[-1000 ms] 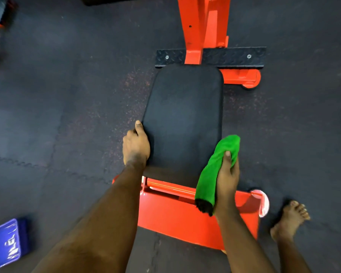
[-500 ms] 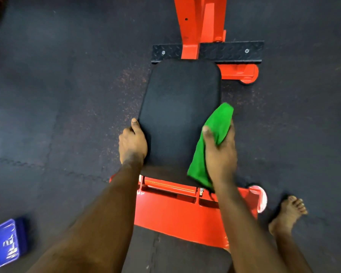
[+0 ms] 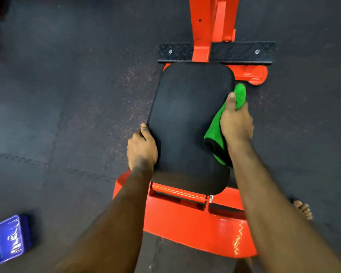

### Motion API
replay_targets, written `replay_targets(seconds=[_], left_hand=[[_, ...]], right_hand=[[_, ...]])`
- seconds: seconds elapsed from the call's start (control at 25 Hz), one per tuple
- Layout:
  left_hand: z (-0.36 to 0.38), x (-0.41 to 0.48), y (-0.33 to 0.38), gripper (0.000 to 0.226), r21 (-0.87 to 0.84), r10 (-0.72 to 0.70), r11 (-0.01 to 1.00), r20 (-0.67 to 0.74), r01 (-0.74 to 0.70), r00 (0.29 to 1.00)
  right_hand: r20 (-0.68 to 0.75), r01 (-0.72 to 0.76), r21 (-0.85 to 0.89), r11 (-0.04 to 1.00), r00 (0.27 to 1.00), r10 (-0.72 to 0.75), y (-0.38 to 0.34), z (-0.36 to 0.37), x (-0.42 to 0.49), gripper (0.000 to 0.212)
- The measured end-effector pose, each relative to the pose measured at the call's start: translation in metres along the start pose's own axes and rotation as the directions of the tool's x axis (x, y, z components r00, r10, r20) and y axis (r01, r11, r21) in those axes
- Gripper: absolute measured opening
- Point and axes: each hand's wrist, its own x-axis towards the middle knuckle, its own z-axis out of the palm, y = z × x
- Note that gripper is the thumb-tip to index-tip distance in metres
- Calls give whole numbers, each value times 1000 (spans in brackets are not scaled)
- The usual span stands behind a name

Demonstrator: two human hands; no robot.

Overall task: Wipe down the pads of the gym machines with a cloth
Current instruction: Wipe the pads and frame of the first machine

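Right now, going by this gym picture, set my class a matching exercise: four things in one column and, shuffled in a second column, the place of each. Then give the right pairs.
Things
1. folded green cloth
2. black cushioned rectangular pad
3. blue plastic box
4. bare foot

Places
A. on the dark rubber floor, lower left
B. mounted on the orange metal frame
C. on the floor, right of the frame
D. in the right hand, against the pad's right edge

Pairs: 1-D, 2-B, 3-A, 4-C
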Motion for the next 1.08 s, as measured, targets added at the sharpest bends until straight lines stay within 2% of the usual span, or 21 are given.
replay_targets(seconds=[0.2,0.4,0.52,0.68,0.8,0.92,1.0,1.08], left_hand=[[-1,-2,0,68,-2,10,1000,6,-10,1000],[-1,0,-1,68,-14,18,1000,14,-18,1000],[0,1,-2,65,-18,35,999,-9,-35,999],[2,5,-6,65,-15,38,999,-13,-38,999],[2,4,-5,63,-25,43,999,-18,-43,999],[2,4,-7,64,-21,19,1000,-9,-19,1000],[3,5,-7,65,-28,19,999,-14,-19,1000],[3,4,-7,64,-29,24,999,-14,-24,1000]], right_hand=[[10,122,37,992,992,-123,-33,3,41,66],[-35,302,-125,945,951,-308,15,7,-29,76],[-71,261,-176,949,958,-277,13,8,-34,77],[-114,205,-231,951,965,-236,-32,16,10,68],[-66,275,-296,915,950,-306,-71,19,57,56],[89,463,-416,783,877,-472,-86,18,85,50],[136,565,-374,735,818,-560,-83,16,91,49],[119,642,-318,698,757,-642,-69,16,89,52]])
